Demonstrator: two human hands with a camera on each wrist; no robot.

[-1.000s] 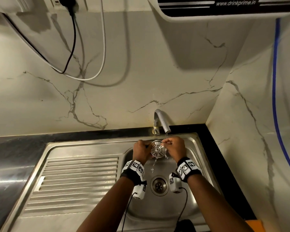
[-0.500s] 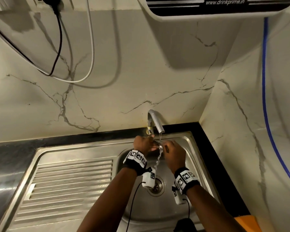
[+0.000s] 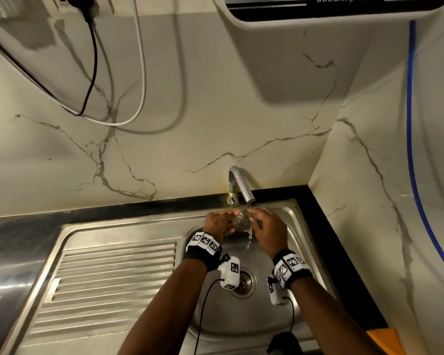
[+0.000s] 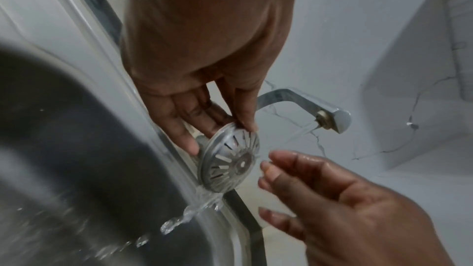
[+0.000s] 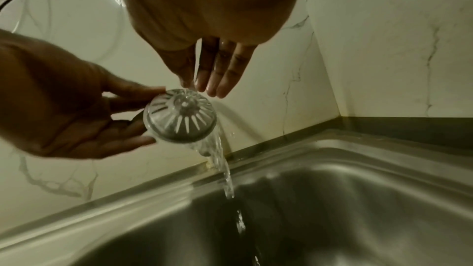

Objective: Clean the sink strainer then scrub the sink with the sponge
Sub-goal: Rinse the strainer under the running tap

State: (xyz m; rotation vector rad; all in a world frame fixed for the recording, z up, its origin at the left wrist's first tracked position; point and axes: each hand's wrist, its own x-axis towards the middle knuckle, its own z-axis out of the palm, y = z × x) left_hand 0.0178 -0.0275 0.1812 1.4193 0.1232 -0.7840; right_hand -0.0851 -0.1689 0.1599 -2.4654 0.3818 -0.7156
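Note:
The round slotted metal strainer (image 4: 227,161) is held on edge under the faucet's (image 3: 241,185) running water. My left hand (image 3: 217,224) pinches its rim between thumb and fingers. Water runs over the strainer (image 5: 180,115) and falls into the steel sink basin (image 5: 358,199). My right hand (image 3: 267,229) is just to the right of it, wet, with straight fingers (image 5: 217,72) whose tips reach the strainer's upper edge without gripping it. The open drain hole (image 3: 242,280) lies below my wrists.
A ribbed steel drainboard (image 3: 108,278) lies left of the basin. Marble walls close the back and right. A black countertop strip (image 3: 338,252) borders the sink on the right, with an orange object (image 3: 385,339) at its near end. Cables (image 3: 139,73) hang on the back wall.
Both hands held the strainer face-up a second ago. It has since been raised closer to the spout and turned on edge, and my right hand has let go and straightened its fingers.

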